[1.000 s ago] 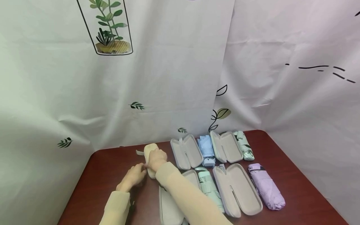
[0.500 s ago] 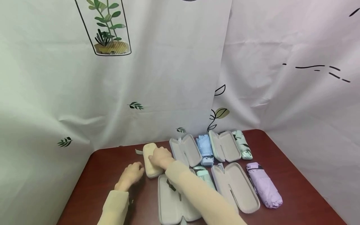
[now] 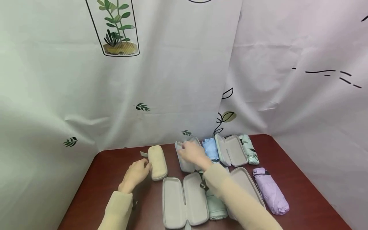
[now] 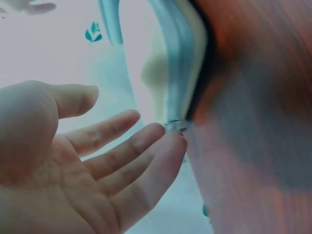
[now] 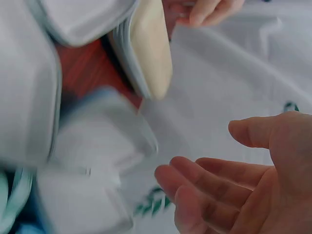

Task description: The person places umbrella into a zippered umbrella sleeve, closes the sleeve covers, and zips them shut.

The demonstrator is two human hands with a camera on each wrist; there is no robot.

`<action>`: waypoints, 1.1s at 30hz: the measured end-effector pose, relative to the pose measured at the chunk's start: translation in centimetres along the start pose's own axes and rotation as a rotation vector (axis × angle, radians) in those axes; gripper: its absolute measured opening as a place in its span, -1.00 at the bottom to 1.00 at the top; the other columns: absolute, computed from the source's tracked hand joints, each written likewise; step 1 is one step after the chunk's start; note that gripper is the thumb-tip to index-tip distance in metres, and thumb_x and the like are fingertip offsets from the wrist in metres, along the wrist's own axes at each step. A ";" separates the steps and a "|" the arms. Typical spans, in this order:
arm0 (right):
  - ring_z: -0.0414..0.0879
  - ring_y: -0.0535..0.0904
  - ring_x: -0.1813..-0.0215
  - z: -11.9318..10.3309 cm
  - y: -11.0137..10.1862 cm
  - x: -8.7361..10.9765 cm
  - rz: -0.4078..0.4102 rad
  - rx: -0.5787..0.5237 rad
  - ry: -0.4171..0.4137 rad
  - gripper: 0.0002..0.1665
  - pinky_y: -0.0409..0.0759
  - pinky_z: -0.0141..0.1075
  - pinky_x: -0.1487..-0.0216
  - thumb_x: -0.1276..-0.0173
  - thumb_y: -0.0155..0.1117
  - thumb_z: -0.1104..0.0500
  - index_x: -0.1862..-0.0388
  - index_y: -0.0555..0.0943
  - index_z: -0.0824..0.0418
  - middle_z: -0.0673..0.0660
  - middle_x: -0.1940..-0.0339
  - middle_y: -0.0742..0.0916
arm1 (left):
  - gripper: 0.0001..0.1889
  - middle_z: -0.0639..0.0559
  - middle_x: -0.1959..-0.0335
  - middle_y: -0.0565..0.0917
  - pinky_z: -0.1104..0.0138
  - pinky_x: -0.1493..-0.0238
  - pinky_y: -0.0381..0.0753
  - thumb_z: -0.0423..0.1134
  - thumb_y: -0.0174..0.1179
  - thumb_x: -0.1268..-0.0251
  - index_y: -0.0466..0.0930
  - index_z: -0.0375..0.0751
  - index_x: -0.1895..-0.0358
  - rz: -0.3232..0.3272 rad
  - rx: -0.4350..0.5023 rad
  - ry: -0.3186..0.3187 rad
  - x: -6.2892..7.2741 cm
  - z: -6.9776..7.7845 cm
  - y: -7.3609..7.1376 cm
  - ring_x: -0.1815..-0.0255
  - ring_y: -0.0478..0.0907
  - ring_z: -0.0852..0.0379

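Note:
A closed cream zip case (image 3: 158, 163) lies at the back left of the table, with a grey loop at its far end. Beside its left edge is my left hand (image 3: 134, 174), fingers loosely bent. In the left wrist view, those fingertips are right by the zip pull (image 4: 174, 127) and the thumb stands apart. My right hand (image 3: 194, 153) hovers over an unfolded grey-lined case (image 3: 185, 165) and partly hides it. Its fingers are relaxed with nothing between them in the right wrist view, where the unfolded case (image 5: 87, 195) looks blurred.
Another unfolded case (image 3: 173, 204) lies in front, beside a mint folded umbrella (image 3: 217, 209). A blue umbrella (image 3: 210, 148), an unfolded case (image 3: 238, 151) and a leaf-patterned umbrella (image 3: 249, 151) line the back. The right sleeve covers part of a larger unfolded case (image 3: 244, 180) near a purple umbrella (image 3: 270, 191).
My right hand has left the cream case and moved right, over the unfolded case behind. My left hand came away from the cream case, then back toward its edge.

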State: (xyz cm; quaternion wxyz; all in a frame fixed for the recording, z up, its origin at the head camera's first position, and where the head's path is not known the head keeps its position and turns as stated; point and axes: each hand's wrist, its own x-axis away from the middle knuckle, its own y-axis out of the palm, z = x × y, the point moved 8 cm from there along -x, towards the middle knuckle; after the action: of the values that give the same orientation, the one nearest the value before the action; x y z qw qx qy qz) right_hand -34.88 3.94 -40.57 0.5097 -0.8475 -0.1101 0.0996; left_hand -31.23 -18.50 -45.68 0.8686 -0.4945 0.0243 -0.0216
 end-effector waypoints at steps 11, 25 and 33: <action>0.12 0.65 0.18 5.7 -3.7 1.6 0.068 -0.026 0.080 -0.55 0.60 -0.05 0.20 -0.40 0.15 0.04 -0.05 0.61 0.38 0.29 0.10 0.71 | -0.73 0.00 0.45 0.63 0.13 0.34 0.52 -0.13 0.06 -0.46 0.63 -0.28 0.17 0.057 0.021 0.074 -1.2 4.1 -0.6 0.44 0.55 0.04; 0.12 0.59 0.10 10.9 -2.9 2.0 0.063 -0.092 0.208 -0.42 0.59 -0.02 0.08 -0.40 0.10 0.12 -0.26 0.41 0.49 0.41 -0.16 0.59 | -0.66 -0.10 0.23 0.68 0.07 0.14 0.56 -0.10 0.05 -0.46 0.62 -0.33 0.04 -0.053 0.064 0.091 -4.1 8.9 3.7 0.21 0.62 -0.05; 0.00 0.53 0.36 11.8 -1.8 1.4 0.028 -0.105 0.230 -0.50 0.54 -0.15 0.34 -0.38 0.11 0.16 -0.19 0.49 0.45 0.30 0.04 0.65 | -0.67 -0.10 0.41 0.61 0.24 0.47 0.51 -0.14 0.02 -0.45 0.60 -0.39 0.11 -0.089 0.093 0.048 -5.6 9.4 5.8 0.55 0.55 0.06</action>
State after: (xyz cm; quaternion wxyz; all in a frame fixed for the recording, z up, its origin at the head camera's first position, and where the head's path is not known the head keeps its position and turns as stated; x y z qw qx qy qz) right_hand -37.06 15.12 -44.53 0.4723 -0.8803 -0.0442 0.0028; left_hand -36.14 -7.19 -45.75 0.8879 -0.4537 0.0220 -0.0731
